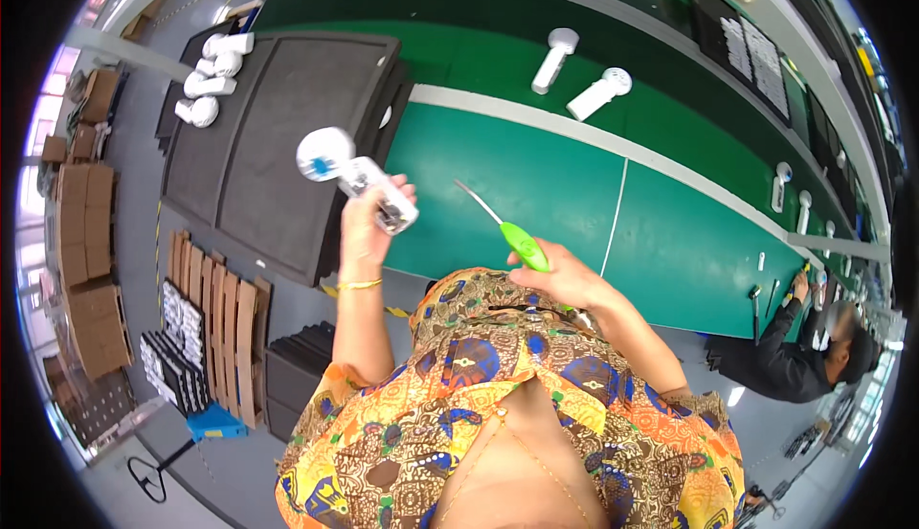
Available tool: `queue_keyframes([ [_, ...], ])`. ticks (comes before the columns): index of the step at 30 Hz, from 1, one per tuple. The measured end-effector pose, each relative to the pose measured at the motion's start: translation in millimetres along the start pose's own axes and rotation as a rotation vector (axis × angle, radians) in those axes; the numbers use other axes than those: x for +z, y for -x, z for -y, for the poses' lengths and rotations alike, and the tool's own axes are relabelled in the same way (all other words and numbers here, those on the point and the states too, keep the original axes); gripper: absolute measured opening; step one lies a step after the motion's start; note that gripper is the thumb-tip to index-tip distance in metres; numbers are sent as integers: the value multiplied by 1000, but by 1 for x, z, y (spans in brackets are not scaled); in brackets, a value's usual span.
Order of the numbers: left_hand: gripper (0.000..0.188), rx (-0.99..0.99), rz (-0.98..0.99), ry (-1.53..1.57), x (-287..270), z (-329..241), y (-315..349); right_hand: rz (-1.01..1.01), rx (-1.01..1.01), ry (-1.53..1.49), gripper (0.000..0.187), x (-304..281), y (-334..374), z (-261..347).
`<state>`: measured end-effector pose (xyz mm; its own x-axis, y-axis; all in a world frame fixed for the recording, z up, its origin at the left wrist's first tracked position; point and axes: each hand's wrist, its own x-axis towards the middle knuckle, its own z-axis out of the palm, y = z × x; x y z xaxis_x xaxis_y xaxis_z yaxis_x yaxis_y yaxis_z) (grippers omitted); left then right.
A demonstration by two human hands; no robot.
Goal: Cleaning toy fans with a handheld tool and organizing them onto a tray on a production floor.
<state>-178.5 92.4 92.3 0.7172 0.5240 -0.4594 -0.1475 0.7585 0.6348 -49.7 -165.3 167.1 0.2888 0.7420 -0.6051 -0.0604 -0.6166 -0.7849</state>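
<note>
My left hand (364, 227) grips a white handheld fan (325, 154) by its handle, raised over the near edge of the dark trays. The fan's handle looks opened up, with inner parts showing, and its round head points to the upper left. In my right hand (565, 278) is a screwdriver (523, 245) with a bright green handle. Its thin metal shaft slants to the upper left over the green work mat (565, 175), apart from the fan.
Stacked dark trays (297, 136) stand at the left, with several white fans (206, 84) on their far corner. Two more fans (595, 94) lie on the green belt beyond the mat. A co-worker (814, 352) sits at the far right. Cardboard boxes (86, 232) line the left side.
</note>
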Motion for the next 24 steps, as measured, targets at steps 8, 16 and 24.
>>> queue_keyframes([
  [8,49,93,-34,-616,15,42,3,-87,-111,17,33,17,-8,13],
  [16,51,205,-100,-900,3,63,-2,-37,38,-116,30,17,-14,14],
  [24,54,118,-130,-869,-4,57,-2,-34,13,-18,27,18,-25,21],
])
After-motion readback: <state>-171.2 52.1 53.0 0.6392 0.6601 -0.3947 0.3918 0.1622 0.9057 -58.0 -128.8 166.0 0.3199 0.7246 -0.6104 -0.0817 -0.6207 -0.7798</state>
